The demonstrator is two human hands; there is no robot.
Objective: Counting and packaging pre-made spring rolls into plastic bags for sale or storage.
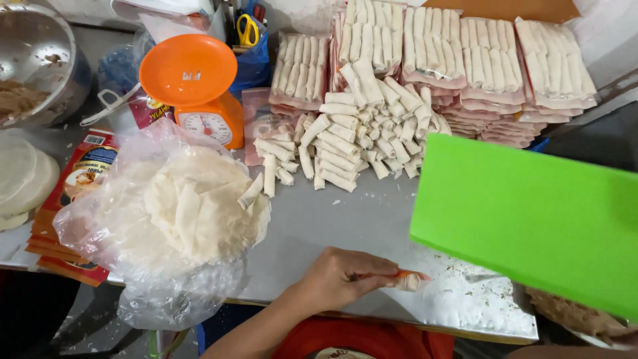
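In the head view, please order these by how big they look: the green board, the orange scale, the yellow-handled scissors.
1. Green board, largest, though it is close to the camera, which enlarges it.
2. Orange scale.
3. Yellow-handled scissors, smallest; only the handles show.

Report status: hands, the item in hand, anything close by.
Left hand gripping an orange-handled tool, tip on steel table. Right hand out of view. Green flat board hovers right.

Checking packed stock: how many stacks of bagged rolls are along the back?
4: left stack, tall centre stack, centre-right stack, right stack. The loose roll pile may hide more.
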